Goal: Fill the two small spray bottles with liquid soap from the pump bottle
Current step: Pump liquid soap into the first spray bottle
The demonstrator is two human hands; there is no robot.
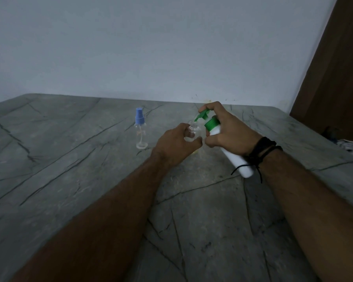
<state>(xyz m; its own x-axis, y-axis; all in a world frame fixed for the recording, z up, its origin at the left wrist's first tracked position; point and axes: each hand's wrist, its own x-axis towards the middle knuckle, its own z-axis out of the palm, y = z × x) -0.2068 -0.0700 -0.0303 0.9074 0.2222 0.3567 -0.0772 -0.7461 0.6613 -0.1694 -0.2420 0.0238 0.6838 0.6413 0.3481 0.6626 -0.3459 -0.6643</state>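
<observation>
Right now we've got the open spray bottle (194,131), clear, cap off, threaded neck bare, pinched betw. thumb and fingers of our left hand (176,144); it sits upright w/ the neck poking up just past the fingertips. Just beside it on the thumb side, our right hand (229,131) wraps the white pump bottle (232,153), tilted, base toward the wrist, green collar up by the knuckles. The index finger lies over the green pump head (202,115); its spout points down at the open neck, v. close, can't tell if touching. Well apart, beyond the left hand's knuckle side, the 2nd spray bottle (140,129) stands upright w/ blue sprayer on, clear body. Both rest over the grey veined table (69,159). Black cord bracelets (262,149) circle the right wrist.
</observation>
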